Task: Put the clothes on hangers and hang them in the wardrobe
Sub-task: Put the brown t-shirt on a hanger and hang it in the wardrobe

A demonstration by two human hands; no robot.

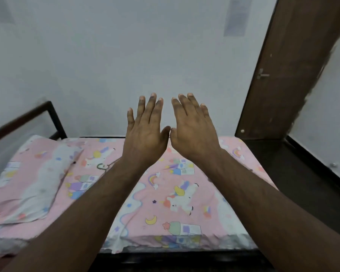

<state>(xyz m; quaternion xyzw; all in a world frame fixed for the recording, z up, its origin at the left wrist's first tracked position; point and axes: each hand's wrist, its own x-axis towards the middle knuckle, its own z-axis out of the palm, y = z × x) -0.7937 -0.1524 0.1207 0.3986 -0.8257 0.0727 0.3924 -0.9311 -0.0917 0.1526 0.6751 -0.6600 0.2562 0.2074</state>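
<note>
Fingers of left hand point(145, 134) and right hand point(192, 132) straight, spread, holding nothing. Below left fingers, hanger point(104, 167) lying on bed point(165, 193), mostly hidden by forearm. No clothes or wardrobe visible; progress impossible to judge, likely start or finish.

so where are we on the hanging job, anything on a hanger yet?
Done: nothing visible. No garment is on a hanger, and no wardrobe is in view. In hand: nothing; the left hand and right hand are both raised, open and empty, above the bed. One wire hanger lies bare on the unicorn-print bedsheet, partly hidden by the left forearm. Left: all of it. No loose clothes are visible, only a pillow.
</note>
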